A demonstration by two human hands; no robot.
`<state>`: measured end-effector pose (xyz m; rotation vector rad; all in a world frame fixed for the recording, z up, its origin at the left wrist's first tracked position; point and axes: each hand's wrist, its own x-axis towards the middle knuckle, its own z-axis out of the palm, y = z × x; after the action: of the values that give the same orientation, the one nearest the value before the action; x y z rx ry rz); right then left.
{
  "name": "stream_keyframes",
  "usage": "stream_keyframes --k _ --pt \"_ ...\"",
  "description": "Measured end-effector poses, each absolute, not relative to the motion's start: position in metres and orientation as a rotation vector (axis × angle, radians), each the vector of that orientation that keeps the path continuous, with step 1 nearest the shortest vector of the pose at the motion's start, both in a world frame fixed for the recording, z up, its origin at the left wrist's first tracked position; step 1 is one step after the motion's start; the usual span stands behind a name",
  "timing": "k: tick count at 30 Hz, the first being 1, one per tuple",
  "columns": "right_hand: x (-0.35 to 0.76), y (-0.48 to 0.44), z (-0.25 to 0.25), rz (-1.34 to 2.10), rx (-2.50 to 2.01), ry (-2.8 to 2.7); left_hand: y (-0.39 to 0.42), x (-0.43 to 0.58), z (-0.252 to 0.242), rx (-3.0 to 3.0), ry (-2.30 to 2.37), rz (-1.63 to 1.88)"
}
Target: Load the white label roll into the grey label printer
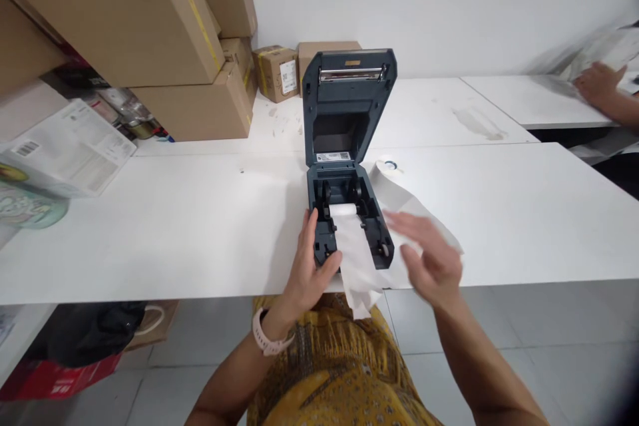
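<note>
Head view: closest is a yellow patterned garment (339, 379), and above it the left hand (310, 265), a pink band (267, 339) on its wrist, stands half open, thumb well apart from the fingers, which rest along the near left side of a dark grey printer (335, 172). Its thumb reaches round the front corner to a white paper strip (355, 249); whether it touches the paper I cannot tell. The right hand (433, 259), blurred, is spread loosely just beside the printer's right side, with nothing visible in its grasp. The printer sits near the front edge of a white bench (210, 226), its lid (344, 103) raised; the strip runs from a white roll (343, 210) inside and hangs over that edge. Right of the printer, a loose roll (388, 168) trails pale paper toward the right hand. Off to the left lie a green-tinted container (30, 203) and a white carton (74, 146); stacked cardboard boxes (114, 20) rise behind them, with a smaller labelled box (276, 73) by the white wall (424, 6). Far right, a co-worker's hand (599, 83) rests on a crumpled pale bundle (606, 50).
</note>
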<state>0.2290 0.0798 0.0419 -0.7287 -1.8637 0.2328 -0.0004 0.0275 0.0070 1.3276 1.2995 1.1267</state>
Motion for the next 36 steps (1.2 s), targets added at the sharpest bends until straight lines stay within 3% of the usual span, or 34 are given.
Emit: stream_keyframes --k 4,8,11,17,22,26,31,36 --pt "0.238 0.168 0.081 0.272 -0.914 -1.486 -0.001 0.009 0.000 1.297 1.325 1.158" --pt "0.215 0.285 0.129 0.643 -0.897 -1.478 0.003 0.014 -0.007 1.245 1.279 1.253" --pt "0.189 0.321 0.150 0.895 -0.865 -1.574 0.005 0.016 -0.009 1.192 1.238 1.303" --pt "0.193 0.226 0.123 0.694 -0.668 -1.566 -0.006 0.004 -0.011 1.226 1.301 1.310" --pt "0.226 0.135 0.095 0.791 -0.666 -1.815 0.007 0.001 0.016 1.403 1.415 1.885" --pt "0.204 0.129 0.095 0.416 -0.675 -2.130 0.048 0.009 0.059 1.545 1.507 2.242" --pt "0.162 0.146 0.092 -0.004 -0.625 -2.337 0.084 0.013 0.083 2.190 1.257 1.946" --pt "0.163 0.141 0.086 -0.025 -0.622 -2.267 0.078 0.013 0.072 2.033 1.213 1.550"
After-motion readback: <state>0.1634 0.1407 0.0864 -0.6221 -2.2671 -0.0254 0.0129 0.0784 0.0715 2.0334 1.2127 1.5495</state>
